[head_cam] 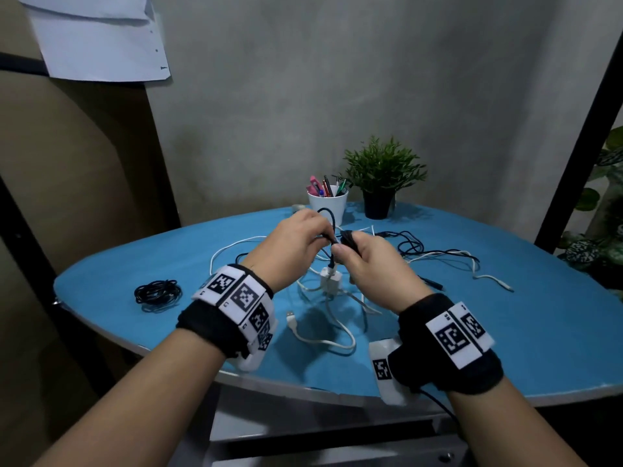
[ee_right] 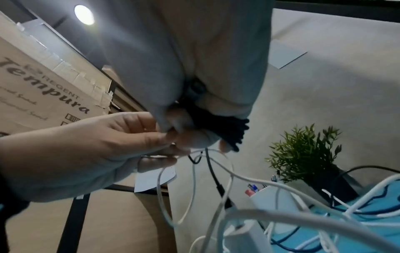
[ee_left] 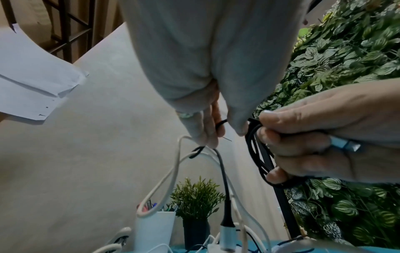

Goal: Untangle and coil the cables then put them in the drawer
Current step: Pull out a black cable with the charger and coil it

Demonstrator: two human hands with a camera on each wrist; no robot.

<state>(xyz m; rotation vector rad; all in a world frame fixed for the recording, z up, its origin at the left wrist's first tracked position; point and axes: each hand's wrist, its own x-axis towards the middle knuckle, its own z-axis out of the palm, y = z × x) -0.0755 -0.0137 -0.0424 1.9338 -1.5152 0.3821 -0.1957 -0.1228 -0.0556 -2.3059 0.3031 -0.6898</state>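
Nearest you, a white USB cable (head_cam: 320, 338) lies loose on the blue table (head_cam: 505, 332), its plug end pointing toward your left wrist; that one has not been touched, by the look of it. Just beyond it sits a white charger block (head_cam: 331, 281) in the middle of a knot of white leads, and a black cable runs up from it into your hands.

Your right hand (head_cam: 374, 264) is closed around a small bundle of black cable loops (ee_left: 257, 154), fingers curled through them. Your left hand (head_cam: 296, 244) pinches the free run of that same black cable (ee_left: 223, 172) between thumb and fingertips, just beside the bundle. I judge you are midway through winding this cable, with its tail still snagged in the white leads.

To your left, a finished black coil (head_cam: 157, 294) rests on the table, well apart from the tangle. So one cable looks done, one is in hand.

Farther out on the right, a black and white tangle (head_cam: 438, 254) is spread across the table, still to be sorted. Behind it stand a white pen cup (head_cam: 328, 202) and a potted plant (head_cam: 382, 176).

No drawer shows in any view, and nothing appears stowed yet.
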